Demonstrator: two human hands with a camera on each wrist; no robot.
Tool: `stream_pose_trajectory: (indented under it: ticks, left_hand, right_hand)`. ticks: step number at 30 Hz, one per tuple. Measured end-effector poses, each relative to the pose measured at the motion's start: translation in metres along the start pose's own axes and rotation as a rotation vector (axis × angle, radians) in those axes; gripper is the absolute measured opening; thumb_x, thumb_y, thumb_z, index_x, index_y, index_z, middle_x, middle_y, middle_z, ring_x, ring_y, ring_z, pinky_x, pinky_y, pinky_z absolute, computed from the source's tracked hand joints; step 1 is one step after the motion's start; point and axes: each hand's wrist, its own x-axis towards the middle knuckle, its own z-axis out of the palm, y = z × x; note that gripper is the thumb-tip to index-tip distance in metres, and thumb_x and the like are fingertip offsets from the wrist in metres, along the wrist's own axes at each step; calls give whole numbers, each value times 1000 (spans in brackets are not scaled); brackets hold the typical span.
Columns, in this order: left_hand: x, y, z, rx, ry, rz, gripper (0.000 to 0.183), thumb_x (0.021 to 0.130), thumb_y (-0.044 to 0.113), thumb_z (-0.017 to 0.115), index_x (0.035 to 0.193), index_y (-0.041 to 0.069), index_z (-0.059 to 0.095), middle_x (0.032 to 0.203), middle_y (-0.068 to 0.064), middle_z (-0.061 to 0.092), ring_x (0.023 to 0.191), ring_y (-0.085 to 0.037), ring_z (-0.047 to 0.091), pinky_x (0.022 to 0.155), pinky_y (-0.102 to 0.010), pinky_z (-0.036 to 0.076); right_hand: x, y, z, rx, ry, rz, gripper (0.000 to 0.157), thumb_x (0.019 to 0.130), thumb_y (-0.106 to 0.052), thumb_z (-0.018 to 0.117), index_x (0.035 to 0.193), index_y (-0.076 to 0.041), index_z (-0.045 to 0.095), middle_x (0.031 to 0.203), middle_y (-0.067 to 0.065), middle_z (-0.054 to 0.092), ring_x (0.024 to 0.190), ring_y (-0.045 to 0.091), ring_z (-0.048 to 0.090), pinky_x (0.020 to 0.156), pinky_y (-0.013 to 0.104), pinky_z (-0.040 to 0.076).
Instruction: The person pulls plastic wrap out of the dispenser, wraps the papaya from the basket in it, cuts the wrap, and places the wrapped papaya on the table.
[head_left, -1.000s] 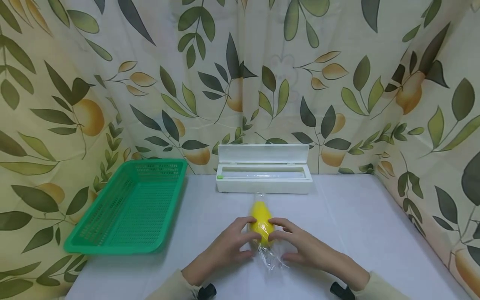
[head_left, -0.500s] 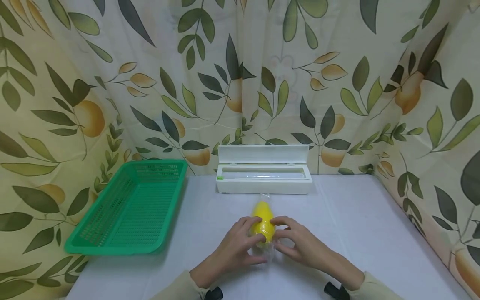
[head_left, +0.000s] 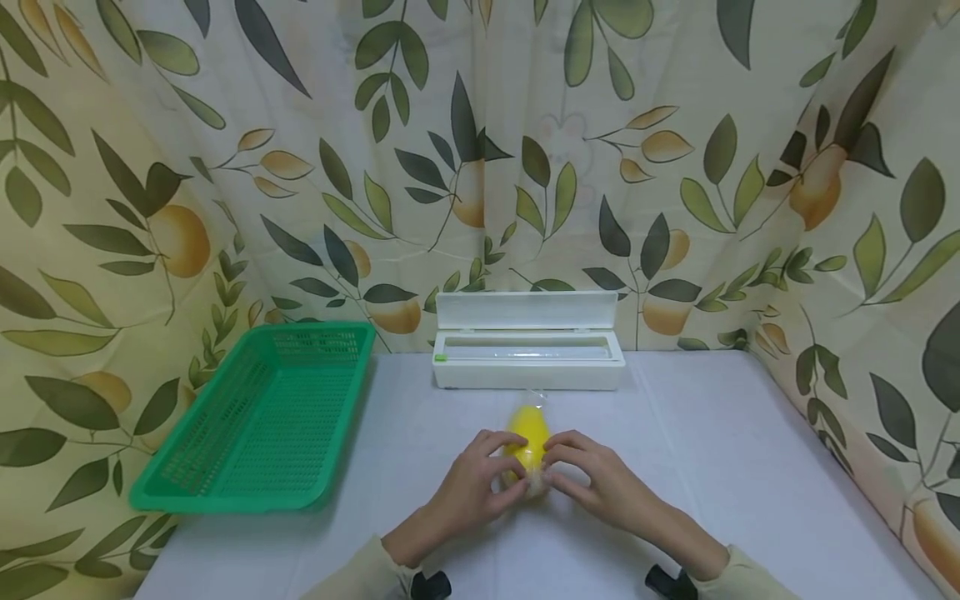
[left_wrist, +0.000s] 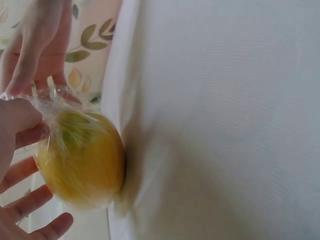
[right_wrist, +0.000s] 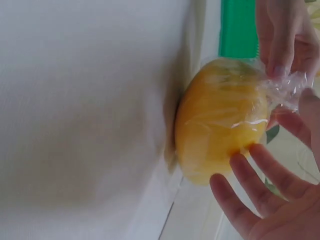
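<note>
A yellow fruit (head_left: 530, 427), rounded and narrowing toward its far end, lies on the table inside clear cling film. A green tint shows at its near end in the left wrist view. My left hand (head_left: 474, 479) is on its left side, thumb and forefinger pinching the gathered cling film (right_wrist: 290, 87) at the near end. From the right, my right hand (head_left: 592, 483) has its thumb and forefinger at the same bunched film, while its other fingers (right_wrist: 245, 172) spread along the fruit's side. A loose flap of film sticks out past the far tip.
Behind the fruit stands a white cling film dispenser (head_left: 528, 374) with its lid raised. To the left is a green plastic basket (head_left: 315, 492). A white cloth covers the table (head_left: 697, 450), and leaf-patterned curtains (head_left: 555, 125) surround it.
The loose film tail that trailed toward me has been gathered up against the fruit's near end. Both hands have closed in around it, and the fruit has shifted slightly right.
</note>
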Motion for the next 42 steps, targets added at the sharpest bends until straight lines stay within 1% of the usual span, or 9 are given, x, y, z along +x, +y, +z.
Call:
stream_pose_trajectory:
  ticks: [8, 13, 17, 22, 26, 32, 37, 39, 42]
  left_hand:
    - [8, -7, 4, -110, 42, -68, 13, 85, 19, 82, 76, 18, 72, 113, 3, 69, 102, -12, 58, 88, -25, 51]
    - [10, -10, 5, -144, 48, -94, 16, 85, 19, 84, 88, 19, 68, 106, 6, 68, 98, -13, 58, 86, -27, 51]
    - [10, -13, 5, -124, 49, -78, 17, 87, 20, 83, 98, 19, 70, 103, 8, 66, 96, -11, 57, 84, -27, 50]
    - [7, -18, 4, -111, 69, -46, 10, 88, 21, 82, 95, 19, 75, 108, 6, 68, 102, -11, 59, 88, -28, 53]
    - [5, -20, 4, -137, 74, -38, 9, 88, 21, 82, 95, 17, 77, 114, 3, 69, 107, -13, 61, 94, -32, 53]
    - [4, -23, 6, -189, 102, -67, 12, 90, 27, 82, 93, 16, 78, 116, -1, 69, 111, -16, 62, 96, -35, 53]
    - [5, -26, 7, -245, 130, -101, 11, 87, 21, 84, 88, 13, 77, 116, -7, 67, 108, -20, 63, 84, -31, 58]
    - [6, -27, 7, -265, 133, -119, 10, 87, 19, 84, 88, 13, 76, 112, -6, 68, 102, -18, 64, 78, -29, 59]
    - [8, -28, 6, -296, 129, -156, 9, 88, 17, 84, 88, 13, 76, 106, -3, 68, 96, -14, 65, 76, -30, 60]
  right_hand:
    - [12, 0, 11, -1, 128, 63, 10, 90, -11, 80, 94, -17, 74, 101, -4, 70, 89, 13, 67, 74, 34, 61]
    - [20, 3, 14, -15, 153, 94, 21, 86, -8, 83, 94, -16, 66, 91, -5, 67, 82, 16, 67, 67, 31, 59]
    - [25, 5, 16, -26, 154, 92, 24, 85, -11, 85, 96, -17, 65, 89, -6, 65, 80, 15, 66, 67, 29, 58]
    - [28, 4, 18, -5, 146, 86, 15, 86, -11, 84, 92, -19, 73, 94, -8, 67, 82, 16, 66, 68, 31, 59]
    - [26, 6, 15, 24, 104, 74, 11, 89, -12, 81, 97, -17, 77, 99, -6, 68, 88, 16, 67, 72, 31, 59]
    - [16, 13, 5, 41, -40, 26, 28, 93, -17, 76, 121, -17, 74, 124, 1, 65, 114, 26, 63, 92, 48, 56]
    - [15, 19, 4, 51, -87, -17, 33, 94, -19, 75, 127, -19, 72, 141, 7, 61, 129, 33, 59, 98, 55, 52]
    - [16, 20, 6, 58, -76, -30, 33, 94, -17, 75, 127, -18, 72, 142, 5, 62, 130, 32, 59, 98, 54, 52]
    - [18, 21, 8, 55, -37, -42, 32, 92, -13, 77, 124, -18, 73, 138, 4, 65, 127, 31, 61, 96, 53, 53]
